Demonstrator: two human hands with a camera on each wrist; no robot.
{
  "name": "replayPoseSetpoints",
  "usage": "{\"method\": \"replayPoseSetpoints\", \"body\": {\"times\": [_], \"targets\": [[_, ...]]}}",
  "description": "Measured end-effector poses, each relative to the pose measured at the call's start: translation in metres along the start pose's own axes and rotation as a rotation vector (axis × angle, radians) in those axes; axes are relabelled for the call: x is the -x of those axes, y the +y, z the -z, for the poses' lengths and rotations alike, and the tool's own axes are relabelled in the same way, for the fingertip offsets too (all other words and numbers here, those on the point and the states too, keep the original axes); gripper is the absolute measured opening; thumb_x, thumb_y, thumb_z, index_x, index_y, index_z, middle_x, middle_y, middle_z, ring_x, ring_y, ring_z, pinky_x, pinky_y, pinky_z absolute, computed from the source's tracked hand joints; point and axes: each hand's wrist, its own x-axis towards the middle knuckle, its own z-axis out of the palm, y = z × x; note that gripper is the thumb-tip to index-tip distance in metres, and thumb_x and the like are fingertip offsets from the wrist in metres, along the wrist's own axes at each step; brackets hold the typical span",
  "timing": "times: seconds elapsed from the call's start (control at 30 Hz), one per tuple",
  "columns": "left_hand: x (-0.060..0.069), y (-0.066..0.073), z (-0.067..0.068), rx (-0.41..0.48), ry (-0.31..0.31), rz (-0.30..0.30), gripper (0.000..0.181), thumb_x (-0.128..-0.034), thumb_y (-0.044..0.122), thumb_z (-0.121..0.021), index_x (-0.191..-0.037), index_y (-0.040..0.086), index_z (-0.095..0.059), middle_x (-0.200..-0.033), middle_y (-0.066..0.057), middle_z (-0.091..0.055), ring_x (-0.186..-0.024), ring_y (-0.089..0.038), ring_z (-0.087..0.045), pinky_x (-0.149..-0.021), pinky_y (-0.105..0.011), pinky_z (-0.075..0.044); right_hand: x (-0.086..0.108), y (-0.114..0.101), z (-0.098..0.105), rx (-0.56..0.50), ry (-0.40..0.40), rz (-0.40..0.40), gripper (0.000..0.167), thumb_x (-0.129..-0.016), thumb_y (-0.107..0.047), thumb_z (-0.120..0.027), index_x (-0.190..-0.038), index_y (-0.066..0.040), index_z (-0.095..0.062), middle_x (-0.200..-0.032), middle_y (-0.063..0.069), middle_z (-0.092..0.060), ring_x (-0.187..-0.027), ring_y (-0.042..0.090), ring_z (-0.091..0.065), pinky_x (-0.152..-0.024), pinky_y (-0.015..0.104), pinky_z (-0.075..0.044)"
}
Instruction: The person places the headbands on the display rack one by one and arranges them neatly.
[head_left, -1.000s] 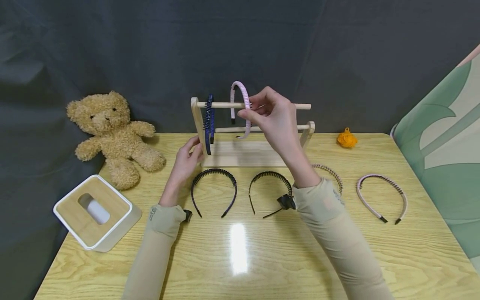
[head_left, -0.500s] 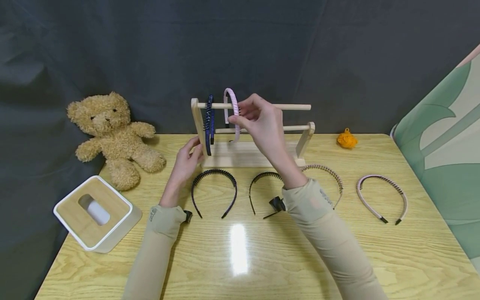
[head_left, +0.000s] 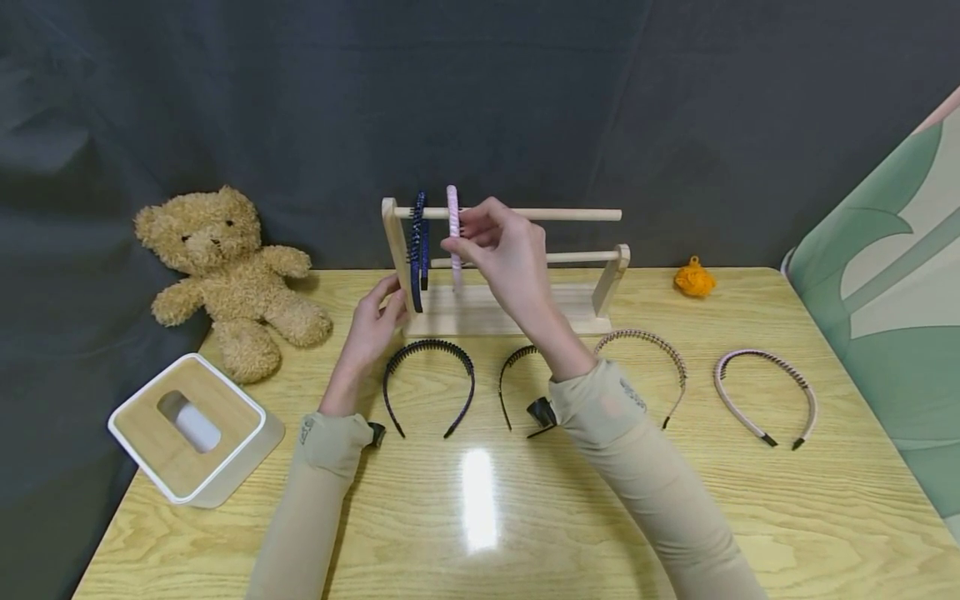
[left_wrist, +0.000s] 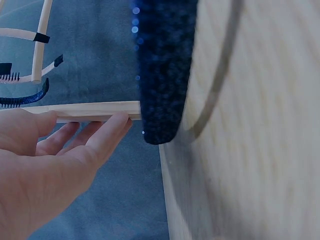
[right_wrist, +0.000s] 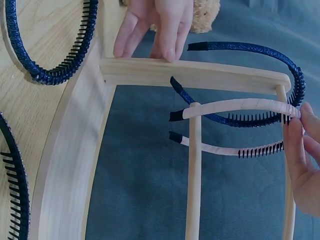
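Observation:
My right hand (head_left: 504,262) pinches a pink ribbon-wrapped headband (head_left: 454,237) between thumb and fingers. This headband straddles the upper bar of a wooden rack (head_left: 540,215), its two ends pointing down in the head view. Just left of it, a dark blue glittery headband (head_left: 417,250) hangs on the same bar, close to the left upright. The left hand (head_left: 375,317) rests its fingertips against the outer side of that upright (right_wrist: 200,72), with fingers mostly straight. In the right wrist view, the pink headband's black-tipped ends (right_wrist: 176,116) lie either side of the lower bar.
Several headbands lie along the table before the rack: a dark toothed one (head_left: 429,343), a partly covered black one (head_left: 504,392), a beaded one (head_left: 681,367) and a pink one (head_left: 720,375). A teddy bear (head_left: 232,267), tissue box (head_left: 202,433) and orange trinket (head_left: 694,278) stand around.
The right hand has slid the pink headband left along the upper bar and slightly lower, turning it more edge-on to the head view. My left hand has stayed at the upright.

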Motion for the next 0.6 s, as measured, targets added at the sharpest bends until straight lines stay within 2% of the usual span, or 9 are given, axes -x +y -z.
{"method": "replayPoseSetpoints", "body": {"times": [0.33, 0.6], "targets": [[-0.0012, -0.0013, -0.0004, 0.011, 0.005, -0.003, 0.044, -0.1168, 0.007, -0.041, -0.159, -0.006, -0.044, -0.15, -0.029, -0.048, -0.135, -0.048, -0.056, -0.118, -0.05, -0.048, 0.0003, -0.0003, -0.0017, 0.02, 0.013, 0.025, 0.029, -0.091, -0.012, -0.089, -0.113, 0.0, -0.076, -0.095, 0.009, -0.077, -0.082, 0.019, -0.075, -0.073, 0.028, -0.066], [-0.0006, -0.0007, -0.0003, -0.008, 0.004, -0.006, 0.044, -0.1169, 0.007, -0.041, -0.159, -0.006, -0.044, -0.152, -0.03, -0.047, -0.136, -0.048, -0.055, -0.118, -0.048, -0.049, 0.0019, -0.003, -0.0035, -0.019, 0.003, 0.021, 0.03, -0.091, -0.009, -0.088, -0.116, 0.002, -0.075, -0.095, 0.011, -0.077, -0.081, 0.021, -0.076, -0.066, 0.023, -0.066]]}}
